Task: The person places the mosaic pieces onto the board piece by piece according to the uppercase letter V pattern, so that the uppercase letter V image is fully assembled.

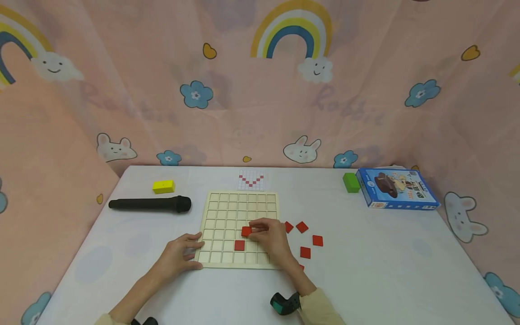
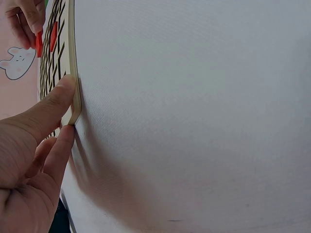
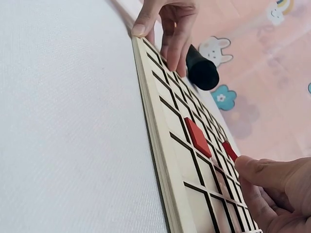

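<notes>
A wooden grid board (image 1: 239,212) lies at the table's middle. My left hand (image 1: 182,253) pinches its near left corner, thumb (image 2: 53,104) against the board's edge (image 2: 73,63). My right hand (image 1: 268,235) reaches over the board and pinches a red tile (image 1: 245,231) at a cell. A second red tile (image 1: 239,245) lies one row nearer and one cell to the left. The right wrist view shows both tiles (image 3: 198,137) (image 3: 229,150), with my right fingertip (image 3: 262,171) at the farther one. Several loose red tiles (image 1: 305,252) lie right of the board.
A small pattern card (image 1: 251,180) lies behind the board. A black microphone-shaped object (image 1: 150,204) and a yellow block (image 1: 163,186) sit at the left. A green block (image 1: 351,182) and a blue box (image 1: 396,188) sit at the back right. Pink printed cloth walls the table.
</notes>
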The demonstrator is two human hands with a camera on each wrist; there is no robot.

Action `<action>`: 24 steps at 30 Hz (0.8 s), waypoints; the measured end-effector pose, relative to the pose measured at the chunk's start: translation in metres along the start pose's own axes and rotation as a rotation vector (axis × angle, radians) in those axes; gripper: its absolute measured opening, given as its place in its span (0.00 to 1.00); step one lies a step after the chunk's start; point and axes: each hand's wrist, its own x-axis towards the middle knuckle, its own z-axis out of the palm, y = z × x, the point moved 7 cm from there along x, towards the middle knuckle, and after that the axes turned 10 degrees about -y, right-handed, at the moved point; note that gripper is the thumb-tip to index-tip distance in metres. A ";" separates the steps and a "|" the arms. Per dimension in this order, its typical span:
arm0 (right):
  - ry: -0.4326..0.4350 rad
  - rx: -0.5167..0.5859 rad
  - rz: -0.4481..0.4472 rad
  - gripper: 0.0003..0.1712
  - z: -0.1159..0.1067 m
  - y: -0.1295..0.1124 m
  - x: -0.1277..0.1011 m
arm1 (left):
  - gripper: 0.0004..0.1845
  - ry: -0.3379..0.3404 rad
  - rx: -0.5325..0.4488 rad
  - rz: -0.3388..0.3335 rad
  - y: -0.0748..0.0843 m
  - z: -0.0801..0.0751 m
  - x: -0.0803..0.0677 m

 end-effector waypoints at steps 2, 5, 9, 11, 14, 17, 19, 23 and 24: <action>-0.013 0.002 0.004 0.14 0.004 -0.001 0.002 | 0.32 -0.003 0.000 0.007 0.000 0.000 -0.001; -0.037 0.006 -0.017 0.15 0.010 -0.005 0.005 | 0.32 -0.006 0.012 0.022 0.001 -0.001 -0.001; -0.067 0.022 -0.053 0.15 0.017 -0.009 0.009 | 0.32 -0.011 0.021 0.037 0.001 -0.001 -0.001; -0.076 0.025 -0.063 0.15 0.020 -0.011 0.010 | 0.32 -0.012 0.018 0.039 0.001 -0.001 -0.001; -0.084 0.012 -0.075 0.15 0.024 -0.012 0.012 | 0.32 -0.011 0.017 0.038 0.001 0.000 -0.001; -0.086 -0.003 -0.071 0.14 0.028 -0.012 0.014 | 0.32 -0.008 0.023 0.039 0.001 -0.001 -0.001; -0.088 -0.015 -0.069 0.14 0.030 -0.012 0.015 | 0.33 -0.006 0.027 0.038 0.002 -0.001 -0.001; -0.098 -0.042 -0.077 0.15 0.034 -0.015 0.016 | 0.32 -0.002 0.032 0.035 0.002 -0.001 -0.001; -0.101 -0.045 -0.076 0.15 0.035 -0.015 0.017 | 0.32 -0.005 0.034 0.036 0.001 -0.001 -0.001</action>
